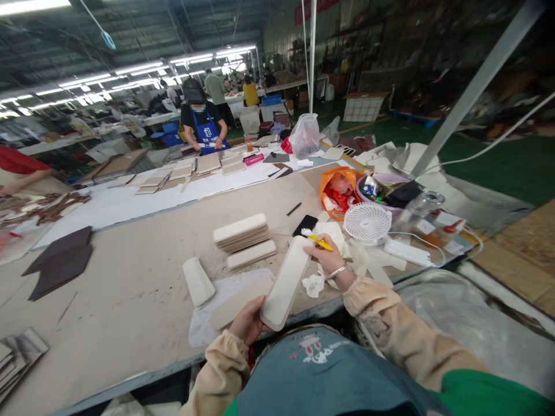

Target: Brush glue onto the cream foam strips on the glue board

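Observation:
A long cream panel with rounded ends (287, 283) is tilted up in front of me. My left hand (250, 321) is closed on its lower end. At the upper end, the fingers of my right hand (328, 258) touch the panel and grip a yellow-handled brush (321, 242) with a white head. Beyond the panel lies a tall stack of similar pieces (241, 232), with a lower stack (251, 255) in front of it. More narrow pieces (198, 281) are fanned out on the left. A flat piece (232, 304) rests on a white sheet (199, 323).
Right of my hands are a black phone (305, 225), crumpled tissue (313, 285), a white fan (367, 222), an orange bag (333, 199) and a glass jar (418, 209). Dark sheets (60, 263) lie left. Across the table stands a person in a blue apron (207, 128).

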Motion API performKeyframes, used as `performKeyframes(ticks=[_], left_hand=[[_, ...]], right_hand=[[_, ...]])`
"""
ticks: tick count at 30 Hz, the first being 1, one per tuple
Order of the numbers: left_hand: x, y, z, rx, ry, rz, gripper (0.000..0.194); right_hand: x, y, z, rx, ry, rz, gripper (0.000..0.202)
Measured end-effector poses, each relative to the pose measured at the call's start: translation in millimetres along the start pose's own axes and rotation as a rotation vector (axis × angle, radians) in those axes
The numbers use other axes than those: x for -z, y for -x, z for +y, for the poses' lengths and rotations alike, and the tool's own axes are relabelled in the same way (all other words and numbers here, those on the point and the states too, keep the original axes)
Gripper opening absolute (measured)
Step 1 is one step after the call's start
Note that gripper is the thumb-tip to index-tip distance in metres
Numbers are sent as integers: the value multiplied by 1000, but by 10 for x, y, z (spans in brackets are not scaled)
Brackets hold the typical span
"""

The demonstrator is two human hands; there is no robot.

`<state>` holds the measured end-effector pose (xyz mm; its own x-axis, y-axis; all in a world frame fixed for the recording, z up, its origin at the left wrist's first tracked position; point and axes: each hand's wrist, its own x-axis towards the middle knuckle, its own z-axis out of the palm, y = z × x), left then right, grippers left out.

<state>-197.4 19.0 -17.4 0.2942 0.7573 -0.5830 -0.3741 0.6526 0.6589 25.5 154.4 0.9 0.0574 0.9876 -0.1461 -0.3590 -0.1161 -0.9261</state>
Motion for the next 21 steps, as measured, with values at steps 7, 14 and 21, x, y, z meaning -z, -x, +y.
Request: performKeyframes(ticks=[7, 14, 21], left_hand=[[-123, 73, -139, -138, -67, 99, 49], [-150, 213, -158, -179, -84, 92, 50], [2, 210, -100, -229, -173, 194, 42]], right_hand=[[56, 85, 2, 0, -30, -42, 46], [62, 108, 61, 6, -1, -101, 47], [-56, 58, 68, 175, 136, -118, 38]])
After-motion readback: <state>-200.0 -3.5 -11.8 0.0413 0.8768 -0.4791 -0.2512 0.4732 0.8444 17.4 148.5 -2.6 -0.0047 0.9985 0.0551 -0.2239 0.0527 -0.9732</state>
